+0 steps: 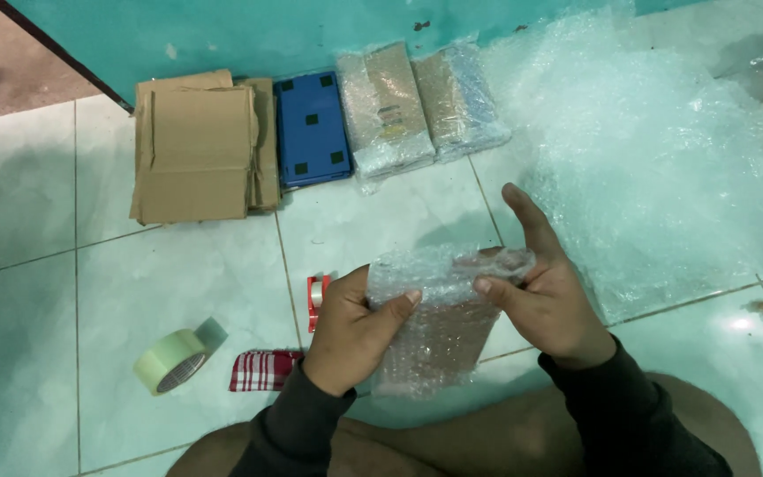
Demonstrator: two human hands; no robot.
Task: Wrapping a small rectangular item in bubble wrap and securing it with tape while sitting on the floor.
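Both hands hold a bubble-wrapped flat package [434,322] upright above the tiled floor [178,283], just in front of the person's knees. The left hand [355,331] clasps its left edge, thumb pressed across the front near the top. The right hand [545,296] grips the right edge, thumb on the folded-over wrap at the top, while its index finger points straight up, free of the package.

Just left of the left hand lies a small red tape dispenser [316,299], and below it a red-and-white checked cloth [262,369]. Further left a roll of pale green tape [171,360] rests on the floor.

Along the turquoise wall [249,35] sit flattened cardboard boxes [198,148], a blue box with black squares [313,129], and two wrapped packages [421,104] side by side. A large sheet of bubble wrap [664,159] spreads over the floor to the right.
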